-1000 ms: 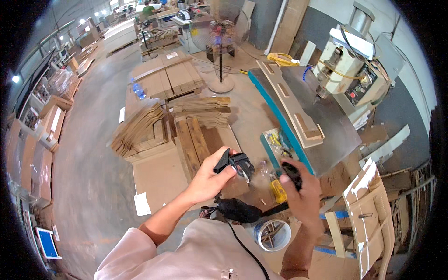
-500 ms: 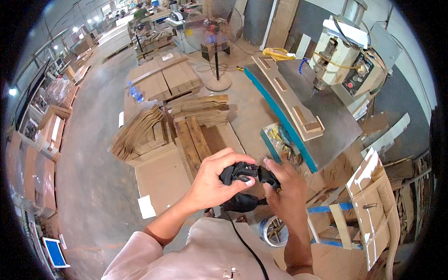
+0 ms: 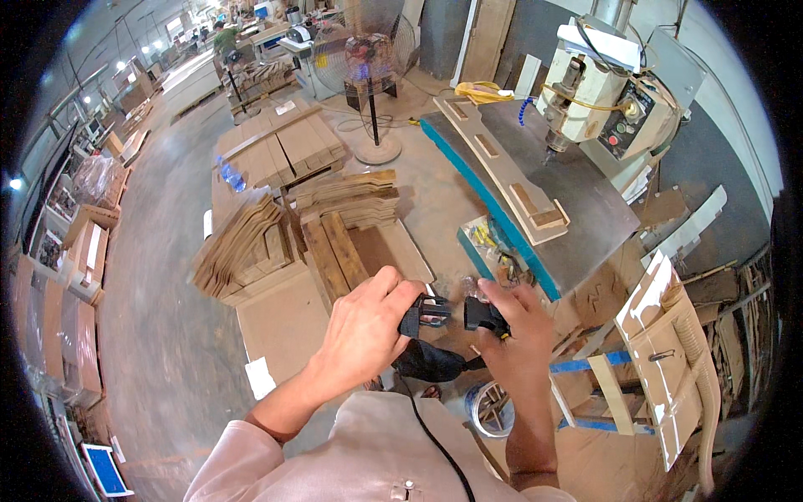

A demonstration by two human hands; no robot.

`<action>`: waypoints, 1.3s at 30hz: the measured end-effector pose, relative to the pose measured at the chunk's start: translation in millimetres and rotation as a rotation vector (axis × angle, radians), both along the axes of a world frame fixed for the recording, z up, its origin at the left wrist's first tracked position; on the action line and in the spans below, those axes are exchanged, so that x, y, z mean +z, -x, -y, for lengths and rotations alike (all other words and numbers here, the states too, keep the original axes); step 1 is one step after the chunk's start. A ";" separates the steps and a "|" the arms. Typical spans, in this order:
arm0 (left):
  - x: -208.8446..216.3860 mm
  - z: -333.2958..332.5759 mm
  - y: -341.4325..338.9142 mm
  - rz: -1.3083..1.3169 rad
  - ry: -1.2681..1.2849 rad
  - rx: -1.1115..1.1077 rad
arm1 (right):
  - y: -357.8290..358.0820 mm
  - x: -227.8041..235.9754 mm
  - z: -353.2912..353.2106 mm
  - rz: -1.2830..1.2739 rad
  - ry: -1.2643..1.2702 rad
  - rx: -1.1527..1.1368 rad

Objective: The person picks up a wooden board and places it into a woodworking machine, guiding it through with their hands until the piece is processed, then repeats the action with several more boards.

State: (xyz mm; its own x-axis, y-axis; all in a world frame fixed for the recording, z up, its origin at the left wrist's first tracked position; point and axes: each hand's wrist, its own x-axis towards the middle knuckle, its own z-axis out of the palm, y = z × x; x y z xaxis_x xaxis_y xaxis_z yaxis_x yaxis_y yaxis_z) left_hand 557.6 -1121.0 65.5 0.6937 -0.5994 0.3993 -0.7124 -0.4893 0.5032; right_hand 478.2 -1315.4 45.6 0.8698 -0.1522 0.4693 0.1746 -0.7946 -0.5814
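In front of my chest, my left hand (image 3: 364, 322) is closed on the pronged half of a black plastic buckle (image 3: 430, 312), its prongs pointing right. Facing it is the socket half of the buckle (image 3: 479, 315), gripped between the thumb and fingers of my right hand (image 3: 517, 335). A small gap separates the two halves. Just below hangs a dark pouch-like thing (image 3: 428, 363), partly hidden by my left hand. A thin black cable (image 3: 431, 425) runs from near it down over my pale shirt.
Stacked cut wooden boards (image 3: 242, 247) lie on the floor ahead left. At right stands a drilling machine (image 3: 577, 92) over a teal-edged table (image 3: 585, 213) bearing a wooden template (image 3: 506, 180). A pedestal fan (image 3: 374, 125) is ahead; a white bucket (image 3: 492, 410) stands near my feet.
The buckle halves have moved from close together to apart, with a gap between them. My left hand has turned so its back faces up. The view has shifted slightly.
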 end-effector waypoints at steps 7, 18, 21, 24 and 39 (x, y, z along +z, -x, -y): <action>-2.4 10.4 4.7 -0.008 -0.043 -0.056 | -5.7 11.3 -17.1 -0.134 0.208 0.003; -5.8 18.6 7.5 -0.041 0.114 -0.138 | -16.9 6.5 -26.9 -0.185 0.201 0.076; 9.3 16.8 -0.3 -0.366 -0.019 -0.152 | -20.5 0.2 -22.1 -0.044 0.091 0.110; 25.0 18.1 -23.1 -0.169 0.207 -0.231 | -17.9 5.9 -12.5 -0.146 -0.183 0.154; 42.3 84.7 -60.5 -0.412 0.308 -0.117 | 13.4 17.1 23.0 -0.021 -1.181 0.613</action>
